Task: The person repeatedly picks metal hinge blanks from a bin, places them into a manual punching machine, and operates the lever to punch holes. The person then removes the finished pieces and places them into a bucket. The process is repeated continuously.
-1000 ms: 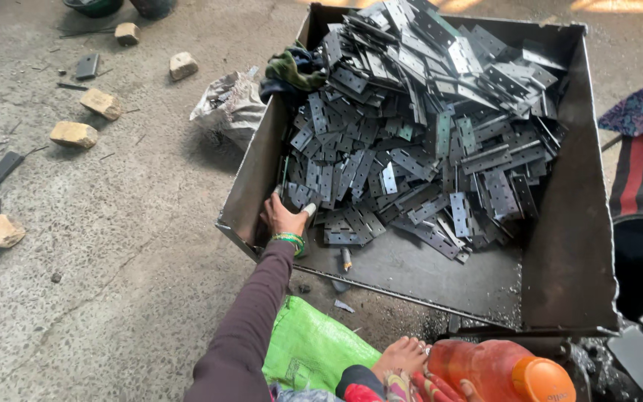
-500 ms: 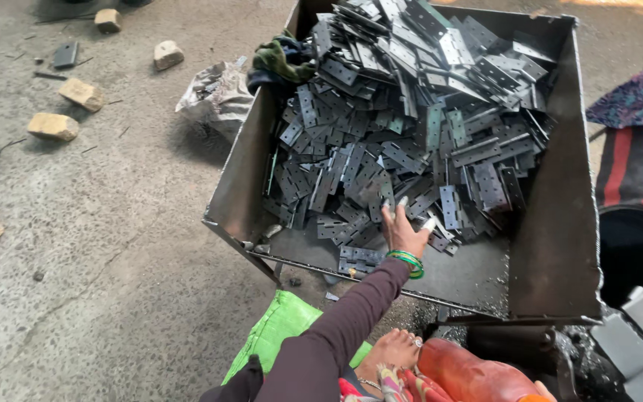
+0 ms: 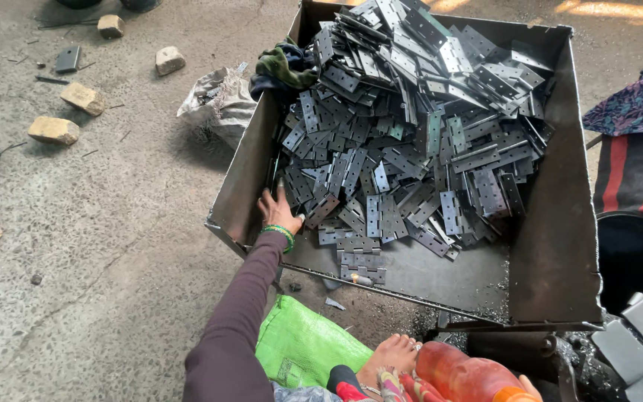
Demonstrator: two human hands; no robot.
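Hinges (image 3: pixel 411 156), flat grey metal plates with screw holes, lie heaped in a big sheet-metal tray (image 3: pixel 560 246) that fills the centre and upper right of the frame; the heap thins toward the tray's lower edge, where bare metal floor shows. At the heap's lower-left fringe the left hand (image 3: pixel 280 212) rests with its fingers spread open and flat on the plates, closed around nothing, right beside the tray's slanted left wall. A green bangle (image 3: pixel 280 232) sits at the wrist, above a dark purple sleeve (image 3: pixel 240 313). The right hand is out of view, so its state cannot be told.

A rumpled dark cloth (image 3: pixel 284 67) hangs over the tray's upper-left rim, and a grey sack (image 3: pixel 217 100) lies on the concrete just outside it. Stone chunks (image 3: pixel 53 130) are scattered at the upper left. Along the bottom edge lie a green woven bag (image 3: pixel 303 346), a bare foot (image 3: pixel 388 353) and an orange bottle (image 3: pixel 463 376). Another person's striped garment (image 3: pixel 638 179) shows at the right edge.
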